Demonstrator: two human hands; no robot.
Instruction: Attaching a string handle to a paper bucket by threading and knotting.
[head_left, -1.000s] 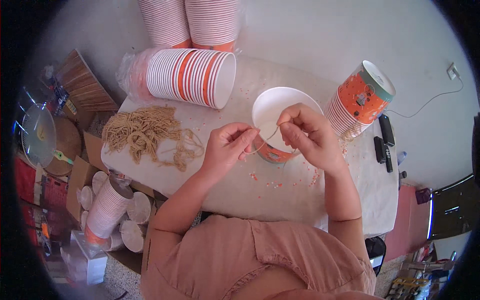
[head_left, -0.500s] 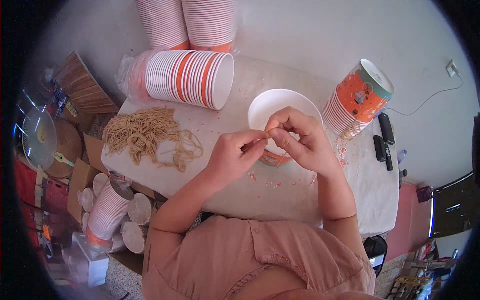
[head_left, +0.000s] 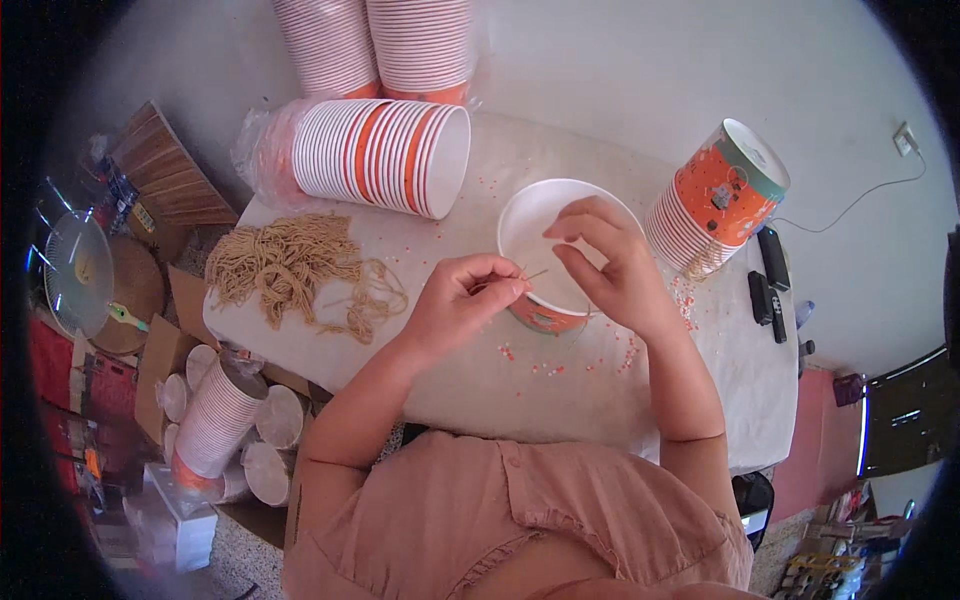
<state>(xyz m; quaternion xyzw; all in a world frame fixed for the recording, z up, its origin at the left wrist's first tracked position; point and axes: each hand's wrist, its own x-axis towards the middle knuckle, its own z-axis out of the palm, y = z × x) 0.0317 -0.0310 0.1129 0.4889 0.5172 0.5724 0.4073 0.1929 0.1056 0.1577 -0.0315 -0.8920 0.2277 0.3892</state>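
A white-lined paper tub (head_left: 545, 318) with an orange printed outside stands upright in front of me. My left hand (head_left: 468, 302) is closed in a pinch at its near left rim, holding a thin tan cord (head_left: 537, 273) whose short end sticks out past the fingertips. Over the tub's right side hovers my right hand (head_left: 618, 268), thumb and fingers apart, with nothing visible between them. A piece of the cord shows faintly by the tub's right front. Left of my left hand lies a loose heap of tan cords (head_left: 285, 265).
A stack of nested tubs (head_left: 380, 160) lies on its side at the back left. Another stack (head_left: 715, 200) stands inverted at the right, beside black devices (head_left: 768, 285). Small red and white bits (head_left: 548, 370) are scattered on the table (head_left: 480, 415). A carton of wrapped tubs (head_left: 215, 415) sits lower left.
My right hand has let go of the pinch near the left fingertips and moved right and slightly up, its fingers spreading. The left hand has shifted slightly left, still pinching the cord.
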